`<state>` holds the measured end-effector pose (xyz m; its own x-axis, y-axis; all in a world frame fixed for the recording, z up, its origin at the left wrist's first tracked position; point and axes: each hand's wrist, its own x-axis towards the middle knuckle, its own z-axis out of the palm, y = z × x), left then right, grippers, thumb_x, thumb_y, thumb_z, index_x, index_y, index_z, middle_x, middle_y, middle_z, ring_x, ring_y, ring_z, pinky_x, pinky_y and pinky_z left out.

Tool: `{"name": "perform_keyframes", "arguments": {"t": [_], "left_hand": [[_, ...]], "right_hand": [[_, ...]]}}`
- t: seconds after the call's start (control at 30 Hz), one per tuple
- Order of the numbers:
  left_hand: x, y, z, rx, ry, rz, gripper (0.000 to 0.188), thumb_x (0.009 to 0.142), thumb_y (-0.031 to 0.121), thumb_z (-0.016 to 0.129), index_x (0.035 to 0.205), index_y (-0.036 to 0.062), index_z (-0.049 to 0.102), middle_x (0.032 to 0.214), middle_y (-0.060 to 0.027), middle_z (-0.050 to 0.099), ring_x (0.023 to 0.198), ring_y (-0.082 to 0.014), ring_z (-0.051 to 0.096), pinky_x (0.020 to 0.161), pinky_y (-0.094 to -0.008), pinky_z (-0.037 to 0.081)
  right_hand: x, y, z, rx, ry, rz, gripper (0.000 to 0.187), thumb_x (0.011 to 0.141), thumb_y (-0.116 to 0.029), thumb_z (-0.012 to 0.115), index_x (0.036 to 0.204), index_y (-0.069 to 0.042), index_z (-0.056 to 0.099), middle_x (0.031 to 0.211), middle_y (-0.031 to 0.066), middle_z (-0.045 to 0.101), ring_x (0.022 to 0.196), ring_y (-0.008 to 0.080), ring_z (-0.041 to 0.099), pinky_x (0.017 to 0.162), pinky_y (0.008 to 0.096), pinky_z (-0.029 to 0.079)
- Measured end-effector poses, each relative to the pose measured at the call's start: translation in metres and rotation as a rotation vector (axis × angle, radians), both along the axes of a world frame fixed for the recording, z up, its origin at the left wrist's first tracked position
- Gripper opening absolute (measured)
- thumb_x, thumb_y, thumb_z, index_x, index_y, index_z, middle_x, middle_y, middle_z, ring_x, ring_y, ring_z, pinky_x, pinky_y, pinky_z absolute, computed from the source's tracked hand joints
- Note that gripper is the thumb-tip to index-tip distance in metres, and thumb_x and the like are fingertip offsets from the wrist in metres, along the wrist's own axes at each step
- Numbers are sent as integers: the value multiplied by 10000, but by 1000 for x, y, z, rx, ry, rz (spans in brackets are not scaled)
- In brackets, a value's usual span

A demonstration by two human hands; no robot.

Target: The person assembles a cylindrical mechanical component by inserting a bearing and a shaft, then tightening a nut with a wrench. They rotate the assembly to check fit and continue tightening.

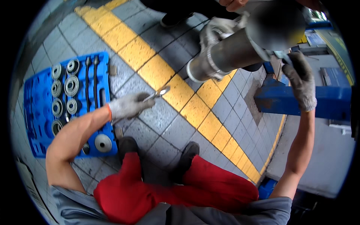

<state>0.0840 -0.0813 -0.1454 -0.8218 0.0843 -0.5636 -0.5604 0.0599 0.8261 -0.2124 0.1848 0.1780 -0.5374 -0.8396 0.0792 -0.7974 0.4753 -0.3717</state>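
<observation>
My left hand point(129, 106), in a grey work glove with an orange cuff, is closed round a shiny metal wrench point(162, 91); its rounded end sticks out past the fingers. My right hand point(302, 80), gloved too, is raised on the right beside the wide end of a large grey metal tube point(234, 50). Its fingers are curled by a small silvery piece point(280, 55) at the rim, which I cannot make out. A ring-shaped band point(212, 63) goes round the tube, and a pale metal casting point(217, 30) adjoins it.
A blue tool case point(37, 90) with several stepped metal discs point(72, 86) and black rods point(88, 78) lies open on the left. Yellow paving point(150, 71) crosses the grey tiles. A blue steel beam point(311, 101) stands at right. Another person's hand point(233, 4) is above the tube.
</observation>
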Motion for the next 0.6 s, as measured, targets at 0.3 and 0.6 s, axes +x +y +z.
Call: {"name": "perform_keyframes", "arguments": {"t": [0.3, 0.6], "left_hand": [[-12, 9, 15, 215, 133, -5, 660, 1103, 536, 365, 1276, -52, 612, 716, -74, 603, 586, -166, 653, 515, -319, 552], [-17, 4, 57, 308, 185, 16, 590, 1101, 446, 326, 1415, -8, 537, 888, -151, 717, 653, -209, 724, 553, -324, 617]], "right_hand": [[-55, 6, 35, 94, 260, -52, 547, 977, -342, 746, 1413, -46, 601, 1330, 87, 648, 1187, 189, 592, 1030, 329, 470], [-76, 25, 45, 47, 304, -110, 624, 988, -269, 729, 1494, 14, 499, 1422, 158, 598, 1296, 250, 557, 1115, 387, 436]]}}
